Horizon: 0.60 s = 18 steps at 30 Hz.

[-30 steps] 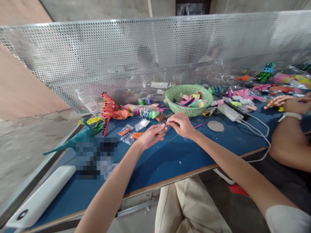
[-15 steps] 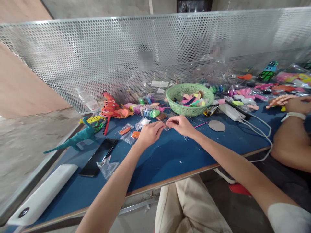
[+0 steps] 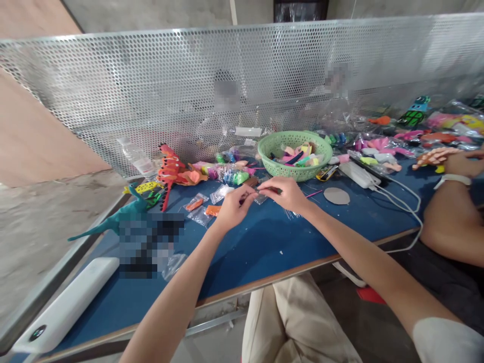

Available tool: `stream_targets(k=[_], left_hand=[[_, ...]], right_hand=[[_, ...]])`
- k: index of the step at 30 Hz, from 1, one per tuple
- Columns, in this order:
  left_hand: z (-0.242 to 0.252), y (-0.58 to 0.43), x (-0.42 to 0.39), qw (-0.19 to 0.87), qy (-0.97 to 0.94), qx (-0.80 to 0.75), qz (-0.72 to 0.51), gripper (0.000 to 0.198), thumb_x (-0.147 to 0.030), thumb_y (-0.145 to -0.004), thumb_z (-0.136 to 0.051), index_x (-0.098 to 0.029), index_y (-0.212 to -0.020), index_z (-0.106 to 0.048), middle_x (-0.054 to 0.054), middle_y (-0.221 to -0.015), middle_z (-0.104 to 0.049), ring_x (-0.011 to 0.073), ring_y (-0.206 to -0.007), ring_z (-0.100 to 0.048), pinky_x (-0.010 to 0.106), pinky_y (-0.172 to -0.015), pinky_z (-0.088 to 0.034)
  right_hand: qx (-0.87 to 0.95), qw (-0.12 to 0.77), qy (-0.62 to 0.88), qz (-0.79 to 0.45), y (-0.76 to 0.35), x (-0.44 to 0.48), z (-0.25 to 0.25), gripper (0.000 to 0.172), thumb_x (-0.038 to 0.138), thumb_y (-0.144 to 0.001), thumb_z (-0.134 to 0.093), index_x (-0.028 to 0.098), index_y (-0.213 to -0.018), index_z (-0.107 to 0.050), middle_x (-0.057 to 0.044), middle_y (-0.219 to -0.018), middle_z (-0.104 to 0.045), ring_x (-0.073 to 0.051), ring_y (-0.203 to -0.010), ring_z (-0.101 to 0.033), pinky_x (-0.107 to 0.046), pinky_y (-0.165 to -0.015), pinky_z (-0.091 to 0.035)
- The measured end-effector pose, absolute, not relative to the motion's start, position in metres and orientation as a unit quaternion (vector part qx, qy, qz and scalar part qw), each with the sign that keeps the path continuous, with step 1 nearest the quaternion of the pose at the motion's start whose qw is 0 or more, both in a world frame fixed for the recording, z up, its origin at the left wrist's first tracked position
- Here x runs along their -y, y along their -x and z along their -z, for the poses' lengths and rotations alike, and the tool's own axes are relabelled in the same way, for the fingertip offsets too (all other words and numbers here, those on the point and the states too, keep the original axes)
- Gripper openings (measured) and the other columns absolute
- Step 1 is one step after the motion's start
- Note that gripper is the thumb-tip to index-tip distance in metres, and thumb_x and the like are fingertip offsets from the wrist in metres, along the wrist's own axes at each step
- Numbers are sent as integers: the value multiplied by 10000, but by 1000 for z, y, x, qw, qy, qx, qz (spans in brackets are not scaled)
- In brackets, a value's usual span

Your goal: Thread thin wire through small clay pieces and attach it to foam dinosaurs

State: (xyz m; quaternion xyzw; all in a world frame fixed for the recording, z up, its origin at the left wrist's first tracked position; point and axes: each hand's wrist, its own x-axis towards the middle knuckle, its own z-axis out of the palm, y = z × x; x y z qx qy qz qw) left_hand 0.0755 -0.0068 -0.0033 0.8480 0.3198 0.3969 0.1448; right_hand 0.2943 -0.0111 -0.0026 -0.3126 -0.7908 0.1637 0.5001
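— Head view, nearest first: what lies at seven o'clock?

— A long white box (image 3: pixel 64 308) on the blue table (image 3: pixel 257 247), at its near left corner. Just beyond it sits a crumpled clear bag (image 3: pixel 173 263).

— And the hands?

— They meet over the middle of the table. The left hand (image 3: pixel 232 206) and the right hand (image 3: pixel 288 193) have their fingertips pressed together on a thin dark strip (image 3: pixel 264 190), each pinching one end, so it spans the small gap between them, just above the table. What it is made of I cannot tell.

— Around them?

— At ten o'clock from the hands, small clear packets of orange clay (image 3: pixel 196 203). Farther that way a teal dinosaur figure (image 3: pixel 121 216) and a red dragon figure (image 3: pixel 170 171). At three o'clock lies a grey disc (image 3: pixel 336 196), flat on the table.

— Farther back?

— At twelve o'clock a green basket (image 3: pixel 273 146) filled with coloured pieces. At two o'clock a white charger (image 3: pixel 357 174) with its cable, and another person's forearm with a white wristband (image 3: pixel 452 179). A perforated metal screen (image 3: pixel 151 80) closes off the far edge.
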Motion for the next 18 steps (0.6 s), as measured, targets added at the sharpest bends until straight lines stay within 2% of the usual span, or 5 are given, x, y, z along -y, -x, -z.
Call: stream_targets(k=[4, 7, 10, 13, 18], left_hand=[[5, -81, 9, 296, -805, -313, -408, 222, -384, -987, -552, -177, -917, -586, -59, -606, -403, 89, -529, -349, 221, -506, -282], [6, -83, 11, 296, -803, -314, -411, 221, -380, -989, -551, -176, -906, -576, -63, -604, -382, 87, -527, -338, 220, -505, -277], [6, -82, 12, 181, -830, -324, -415, 196, -343, -994, -544, -179, -894, -583, -64, -587, -407, 87, -512, -358, 224, -523, -304], [6, -78, 12, -4, -863, -315, -396, 143, -272, -999, -528, -181, -922, -606, -22, -683, -560, 97, -571, -477, 234, -575, -350], [3, -69, 9, -253, -881, -261, -302, 192, -135, -997, -460, -206, -942, -630, 10, -737, -613, 128, -645, -555, 279, -543, -297]], right_hand=[[829, 486, 276, -30, -296, 10, 6, 161, 298, -1002, -580, 245, -1012, -732, -37, -981, -777, -196, -906, -685, -376, -881, -481], [819, 493, 294, 14, -295, 10, 8, 154, 296, -997, -591, 233, -979, -731, -41, -956, -778, -201, -890, -678, -377, -867, -468], [802, 502, 323, 17, -291, 12, 10, 169, 320, -985, -613, 220, -942, -742, -41, -905, -777, -202, -832, -659, -374, -842, -455], [794, 503, 340, -30, -287, 14, 9, 192, 329, -977, -623, 216, -904, -760, -34, -845, -773, -193, -760, -640, -356, -792, -455], [793, 467, 358, -156, -290, 12, 2, 218, 337, -959, -638, 215, -827, -760, -21, -770, -760, -188, -737, -643, -329, -748, -466]])
